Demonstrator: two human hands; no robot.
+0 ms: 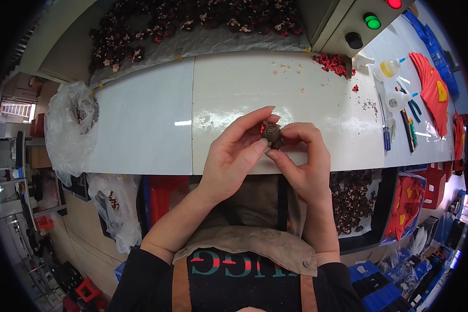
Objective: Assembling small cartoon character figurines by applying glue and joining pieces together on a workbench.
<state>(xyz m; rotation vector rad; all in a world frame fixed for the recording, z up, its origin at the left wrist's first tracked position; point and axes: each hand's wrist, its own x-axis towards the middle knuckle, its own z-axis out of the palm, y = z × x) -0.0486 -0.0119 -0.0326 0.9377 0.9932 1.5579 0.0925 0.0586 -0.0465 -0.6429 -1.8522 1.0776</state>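
Over the near edge of the white worktable (234,93), both hands hold one small dark brown moulded figure (271,134) with a spot of red on its left side. My left hand (234,156) has its thumb against the figure's lower left, while its fingers reach up behind the left side. My right hand (308,158) pinches the figure from the right with thumb and fingertips. Part of the figure is covered by the fingers, so its exact kind does not show.
Many dark figures with pink and red parts (192,23) lie on grey sheeting at the back. Small red pieces (334,63) are heaped back right, near squeeze bottles (398,100), pliers (414,107) and red cloth pieces (430,93). Clear plastic bags (70,135) sit left; a black tray (382,203) stands below right.
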